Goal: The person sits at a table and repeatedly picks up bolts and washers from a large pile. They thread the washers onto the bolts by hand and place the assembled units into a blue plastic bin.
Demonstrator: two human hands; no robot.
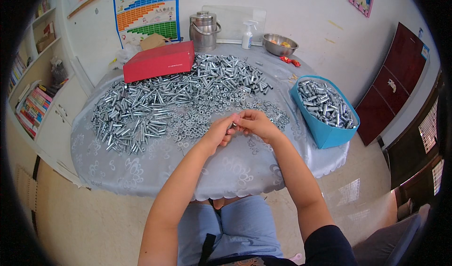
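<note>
My left hand [219, 133] and my right hand [256, 124] meet over the near middle of the table, fingertips together. Between them shows a small silver metal piece [233, 124], mostly covered by the fingers, so its exact kind is unclear. The left fingers are closed round it. My right thumb and fingers pinch at its end; whether they hold a separate part is hidden. Just beyond the hands lie many loose nuts and washers [193, 122]. A large heap of silver metal sleeves [141, 117] spreads to the left and far side.
At the right, a blue fabric bin [329, 137] is filled with metal sleeve pieces. A red box [159, 62] rests on the heap. Along the back stand a steel pot [203, 33], a spray bottle [247, 36] and a steel bowl [280, 44]. A patterned grey cloth [141, 174] covers the table.
</note>
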